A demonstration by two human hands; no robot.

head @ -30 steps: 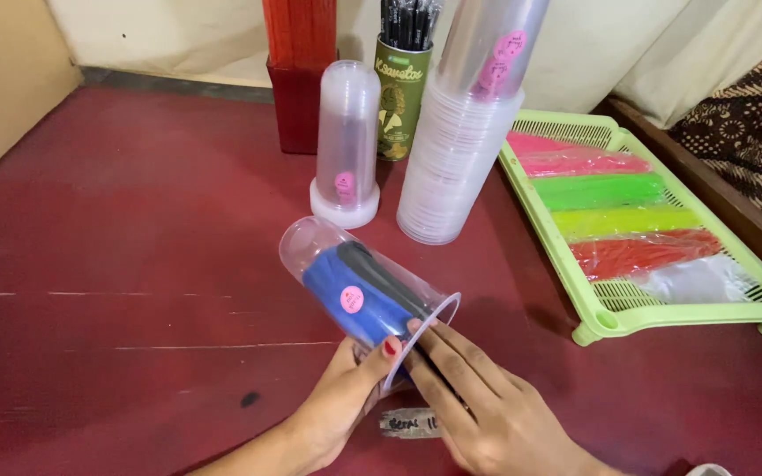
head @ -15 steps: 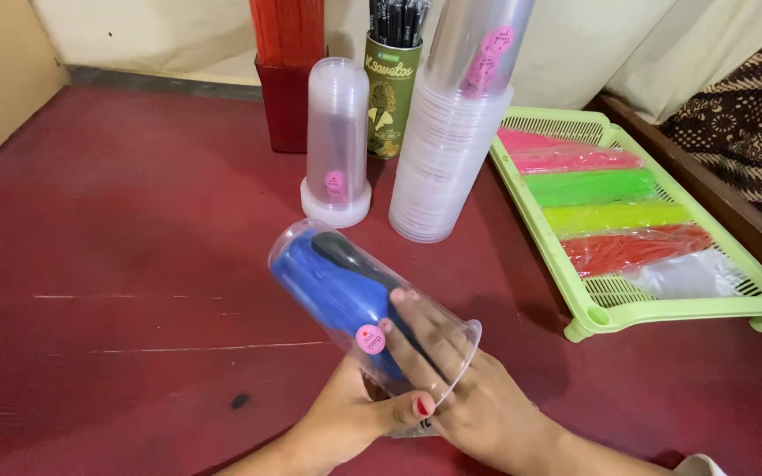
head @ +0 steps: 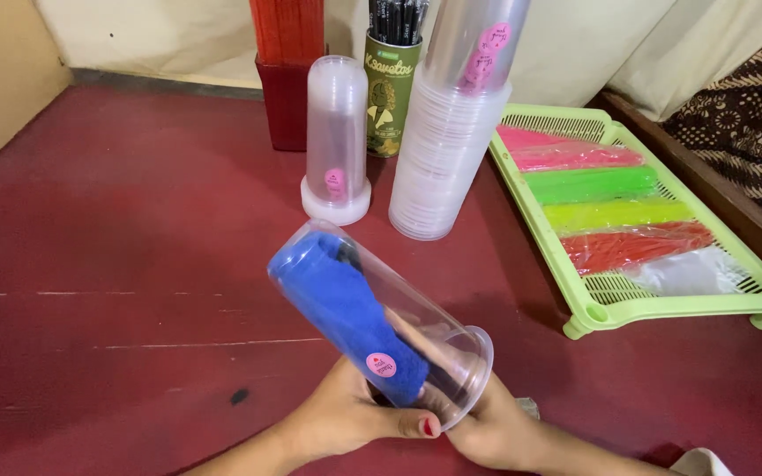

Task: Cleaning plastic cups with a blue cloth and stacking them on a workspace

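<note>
A clear plastic cup (head: 372,308) lies tilted above the red table, its closed base pointing up and to the left. Rolled blue cloth (head: 346,308) with a dark piece fills it, and a round pink sticker (head: 381,364) marks its side. My left hand (head: 346,419) grips the cup near its rim from below, thumb across the front. My right hand (head: 496,427) holds the rim end from the right, with fingers reaching inside the mouth.
A tall stack of clear cups (head: 451,132) and a narrower capped stack (head: 337,141) stand behind. A red holder (head: 288,79) and a green can of dark sticks (head: 392,79) sit at the back. A green tray (head: 593,308) with coloured packets lies at right.
The cup has been turned in my hands, so the blue cloth now faces up. Its rim end has dropped lower toward me and my right fingers have gone into the mouth.
</note>
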